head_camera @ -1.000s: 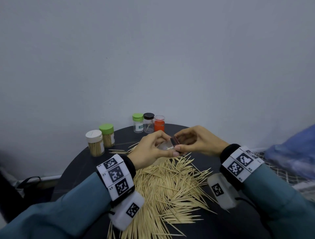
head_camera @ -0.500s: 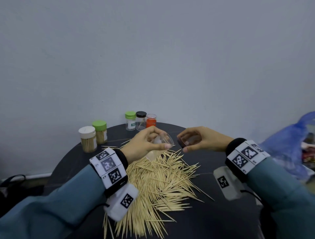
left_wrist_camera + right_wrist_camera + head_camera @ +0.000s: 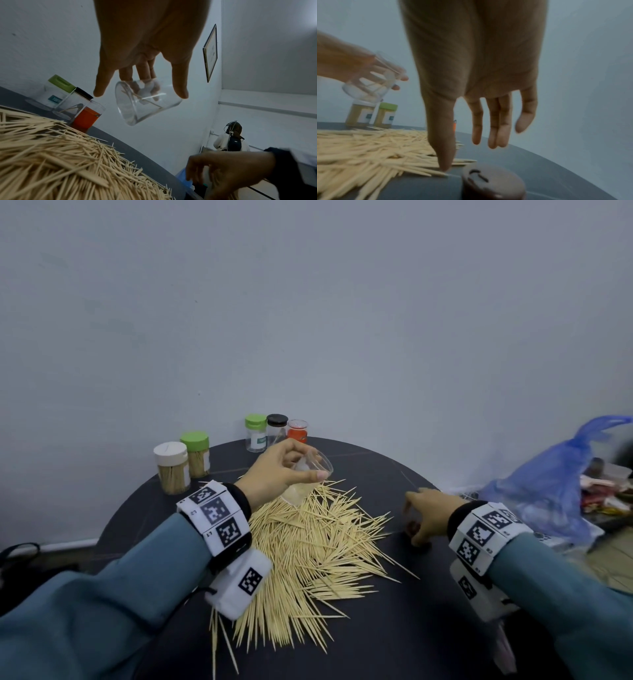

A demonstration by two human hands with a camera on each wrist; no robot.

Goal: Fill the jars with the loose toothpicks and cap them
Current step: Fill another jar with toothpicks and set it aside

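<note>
Overhead, the left hand [image 3: 274, 470] grips a clear open jar [image 3: 144, 100] tilted above the far end of the loose toothpick pile [image 3: 308, 553], its fingers [image 3: 144, 73] curled round the jar's wall, with 2 or so toothpicks lying inside it. Off to the right, the right hand [image 3: 428, 515] hangs just over a dark brown cap [image 3: 491, 182] that sits on the round dark worktop [image 3: 394, 628] at the pile's right edge; its fingers [image 3: 494, 121] are straight and spread, holding nothing. Near the worktop's far left edge stand 2 filled jars, a white-capped jar [image 3: 171, 467] and a green-capped jar [image 3: 197, 453]. At the far edge stand 3 more: a green-lidded jar [image 3: 256, 433], a black-lidded jar [image 3: 276, 429] and an orange jar [image 3: 297, 431].
</note>
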